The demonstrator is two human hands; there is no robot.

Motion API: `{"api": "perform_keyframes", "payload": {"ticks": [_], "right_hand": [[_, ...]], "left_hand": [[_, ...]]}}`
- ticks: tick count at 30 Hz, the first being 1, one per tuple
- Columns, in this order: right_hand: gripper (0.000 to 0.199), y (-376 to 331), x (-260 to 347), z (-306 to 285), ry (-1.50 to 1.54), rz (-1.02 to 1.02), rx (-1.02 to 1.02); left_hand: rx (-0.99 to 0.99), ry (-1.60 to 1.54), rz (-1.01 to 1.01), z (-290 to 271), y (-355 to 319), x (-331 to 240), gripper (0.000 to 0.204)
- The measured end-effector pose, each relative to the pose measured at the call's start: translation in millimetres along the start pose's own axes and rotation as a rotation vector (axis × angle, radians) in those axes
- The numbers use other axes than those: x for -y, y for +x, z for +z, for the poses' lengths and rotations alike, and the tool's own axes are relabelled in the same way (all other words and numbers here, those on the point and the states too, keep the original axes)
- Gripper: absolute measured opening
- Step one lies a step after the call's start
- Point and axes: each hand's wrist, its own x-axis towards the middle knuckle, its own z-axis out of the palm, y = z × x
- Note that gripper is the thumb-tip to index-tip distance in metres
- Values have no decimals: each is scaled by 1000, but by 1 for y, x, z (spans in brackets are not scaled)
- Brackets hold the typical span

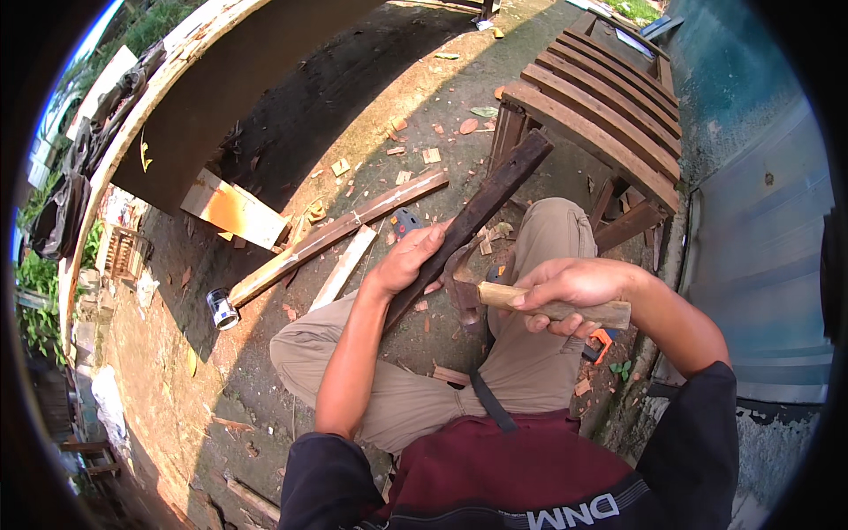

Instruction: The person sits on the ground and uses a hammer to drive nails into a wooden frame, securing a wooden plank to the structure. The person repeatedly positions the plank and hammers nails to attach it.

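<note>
Left fingers (428, 240) hold a dark wooden bar (495, 187) while right fingers (543, 292) grip a wooden-handled tool (496, 296).

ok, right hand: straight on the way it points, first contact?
Likely the dark wooden bar, close to the left hand holding it. The right hand points leftward, so its wooden-handled tool would lead, head first. Depth is unclear; they may already touch.

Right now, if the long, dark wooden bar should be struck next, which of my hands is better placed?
Probably the right hand: it holds the wooden-handled, metal-headed tool, with the metal end close to the bar. The left hand is occupied, holding the bar.
</note>
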Motion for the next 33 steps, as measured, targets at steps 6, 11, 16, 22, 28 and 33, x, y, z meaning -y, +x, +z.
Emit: {"api": "perform_keyframes", "payload": {"ticks": [6, 11, 16, 22, 28, 33], "right_hand": [[21, -7, -7, 28, -19, 5, 4], [22, -11, -14, 43, 30, -14, 29], [22, -10, -18, 45, -22, -21, 24], [21, -6, -20, 27, -117, 34, 43], [25, -6, -22, 21, -122, 57, 41], [33, -10, -30, 27, 48, 16, 61]], "left_hand": [[67, 440, 26, 10, -19, -42, 70], [95, 614, -50, 3, -25, -47, 68], [96, 683, 200, 9, -31, -44, 55], [120, 685, 181, 13, -29, -38, 52], [141, 759, 57, 17, -28, -47, 55], [153, 668, 86, 13, -27, -40, 55]]}}
